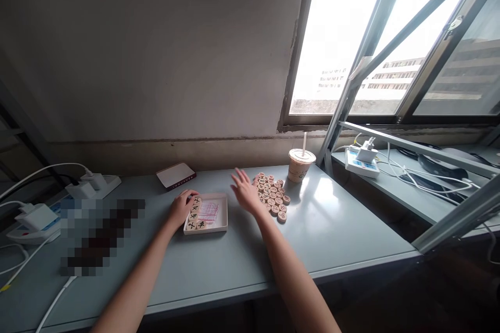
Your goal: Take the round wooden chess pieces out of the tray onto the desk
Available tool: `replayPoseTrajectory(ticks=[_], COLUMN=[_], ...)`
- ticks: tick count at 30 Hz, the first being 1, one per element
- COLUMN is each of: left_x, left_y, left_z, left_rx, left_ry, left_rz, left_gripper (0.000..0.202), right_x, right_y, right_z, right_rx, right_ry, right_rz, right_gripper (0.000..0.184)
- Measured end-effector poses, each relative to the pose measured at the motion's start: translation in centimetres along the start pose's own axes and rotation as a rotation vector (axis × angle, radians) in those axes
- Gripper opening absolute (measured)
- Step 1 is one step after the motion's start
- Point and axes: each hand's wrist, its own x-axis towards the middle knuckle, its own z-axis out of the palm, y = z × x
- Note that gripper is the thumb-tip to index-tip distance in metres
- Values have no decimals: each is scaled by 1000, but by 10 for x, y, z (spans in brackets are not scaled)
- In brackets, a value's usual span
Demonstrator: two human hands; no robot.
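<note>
A shallow white cardboard box (223, 213) lies on the desk with several round wooden Chinese chess pieces (193, 216) along its left side and front corner. My left hand (182, 209) is closed over the box's left wall, its bent fingertips beside the rearmost piece. Reddish scribbles mark the box's bottom. To the right, my right hand (245, 191) is open, fingers spread and nothing visible in them. It is just left of a cluster of loose Chinese chess pieces (272, 194) lying face up, and partly covers the cluster's left edge.
A box lid (175, 175) lies behind the box. A lidded drink cup (300, 166) with a straw stands behind the pieces. Power strips with white plugs (94, 181) and cables are at left; another power strip (361, 161) lies beyond the metal frame (351, 88) at right.
</note>
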Motion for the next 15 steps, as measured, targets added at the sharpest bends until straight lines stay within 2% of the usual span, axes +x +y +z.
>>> replayPoseTrajectory(ticks=[1,3,5,8,10,15], left_x=[0,0,0,-1,-1,0], left_y=[0,1,2,3,4,2], left_z=[0,0,0,0,0,1], left_rx=[-2,-6,-5,4,11,20], left_ry=[0,1,4,3,3,1], left_rz=[5,9,4,-7,-7,-8], left_gripper=[24,24,23,23,23,23], right_x=[-1,-6,-11,-16,-16,-15], right_y=[-13,-37,-54,-62,-62,-66], right_z=[-2,-4,-3,-1,0,0], right_rx=[41,86,52,-1,40,204], right_ry=[8,-99,-172,-150,-141,-152], right_rz=[-103,-318,-413,-406,-416,-487], right_gripper=[42,35,28,24,24,39])
